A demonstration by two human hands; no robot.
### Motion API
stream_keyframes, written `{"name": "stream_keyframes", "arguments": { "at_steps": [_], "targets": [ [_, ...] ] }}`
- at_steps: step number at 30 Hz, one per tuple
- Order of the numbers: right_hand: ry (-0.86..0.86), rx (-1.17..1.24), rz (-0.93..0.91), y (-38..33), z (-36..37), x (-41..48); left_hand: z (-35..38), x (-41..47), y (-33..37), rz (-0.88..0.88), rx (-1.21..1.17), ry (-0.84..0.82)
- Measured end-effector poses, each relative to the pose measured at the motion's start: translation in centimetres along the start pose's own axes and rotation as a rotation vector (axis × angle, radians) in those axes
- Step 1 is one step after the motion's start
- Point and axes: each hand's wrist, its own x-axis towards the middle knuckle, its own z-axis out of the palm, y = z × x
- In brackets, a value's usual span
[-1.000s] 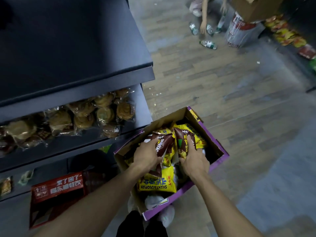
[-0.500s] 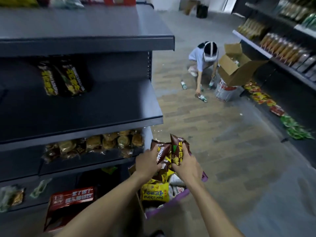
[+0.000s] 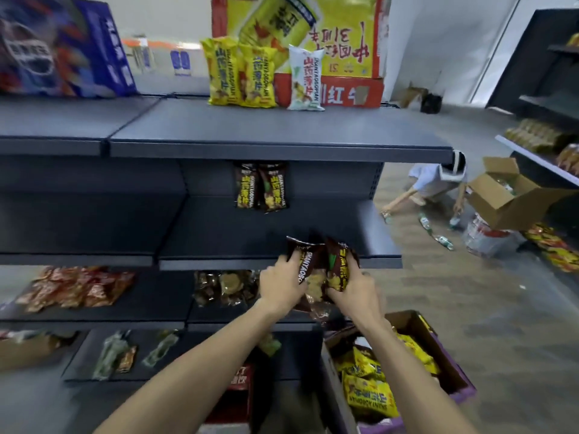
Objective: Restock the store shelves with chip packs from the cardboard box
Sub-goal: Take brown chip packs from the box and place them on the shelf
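Observation:
My left hand and my right hand together grip a bunch of brown chip packs, held at the front edge of the middle dark shelf. Two matching brown packs stand at the back of that shelf. The open cardboard box with a purple rim sits on the floor at lower right, holding several yellow chip packs. On the top shelf stand two yellow packs and one white pack.
Lower shelves hold red snack packs, wrapped pastries and green packs. Large red-yellow carton and blue carton sit on top. A crouching person handles bottles on the floor near another open carton at the right aisle.
Both hands lifted the brown chip packs out of the box and up to the middle shelf's edge. My view rose from the box to the shelves.

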Motion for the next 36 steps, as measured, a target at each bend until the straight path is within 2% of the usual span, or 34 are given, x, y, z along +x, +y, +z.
{"name": "stream_keyframes", "arguments": {
  "at_steps": [7,11,16,20,24,30,36],
  "targets": [
    [0.025,-0.038,-0.112,-9.4,1.3,-0.9,-5.5,0.2,-8.5,-0.085,-0.055,0.149],
    [0.035,-0.056,-0.160,-12.5,1.7,0.3,-6.7,1.5,-10.5,-0.122,-0.145,0.197],
    [0.015,-0.084,-0.188,-13.9,2.8,4.4,-6.8,5.4,-11.6,-0.111,-0.072,0.184],
    [-0.053,-0.109,-0.179,-13.8,3.9,9.2,-5.6,9.4,-12.0,-0.136,-0.030,0.140],
    [-0.080,-0.022,-0.155,-13.8,6.4,14.2,-3.2,13.6,-12.7,-0.183,-0.022,0.115],
    [-0.004,0.021,-0.219,-14.3,10.9,20.8,1.7,19.4,-14.8,-0.187,0.004,0.220],
    [0.147,0.017,-0.330,-15.3,14.5,25.7,4.2,24.1,-16.4,-0.221,0.057,0.294]
  ]
}}
